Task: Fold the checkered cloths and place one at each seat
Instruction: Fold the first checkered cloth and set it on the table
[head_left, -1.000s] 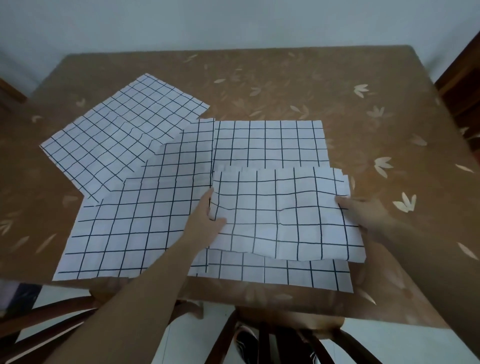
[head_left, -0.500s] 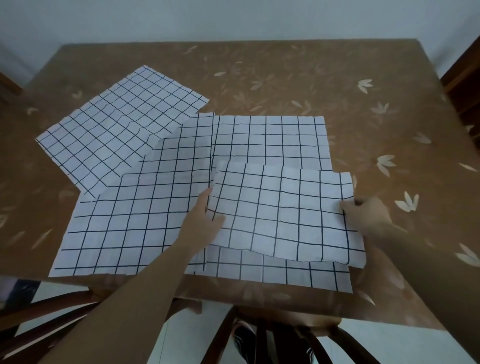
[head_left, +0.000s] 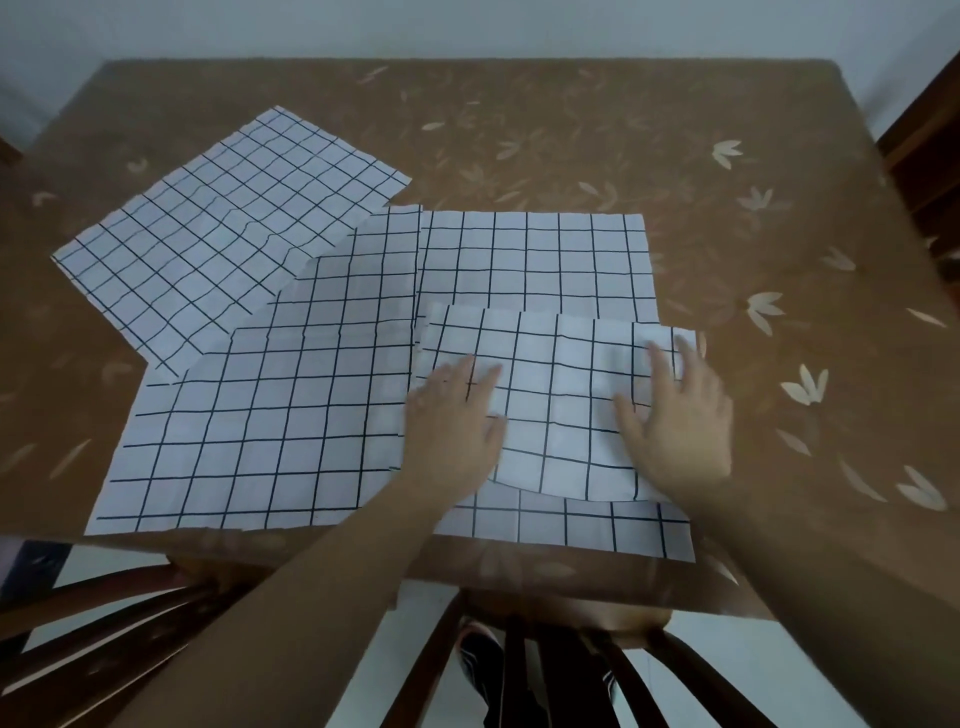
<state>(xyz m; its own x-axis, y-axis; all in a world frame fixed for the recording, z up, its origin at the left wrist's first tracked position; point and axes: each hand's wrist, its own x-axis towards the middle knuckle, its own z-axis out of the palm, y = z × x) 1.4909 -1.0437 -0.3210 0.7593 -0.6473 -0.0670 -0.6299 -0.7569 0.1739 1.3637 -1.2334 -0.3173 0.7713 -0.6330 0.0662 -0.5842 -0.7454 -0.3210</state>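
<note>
Your left hand (head_left: 452, 415) and right hand (head_left: 675, 415) press one folded cloth (head_left: 556, 405) flat, fingers (head_left: 657, 358) spread; other cloths (head_left: 234, 218) lie unfolded on the tabletop (head_left: 571, 130), none placed

A home dining room: patterned table (head_left: 571, 130), wooden chairs (head_left: 571, 670).
</note>
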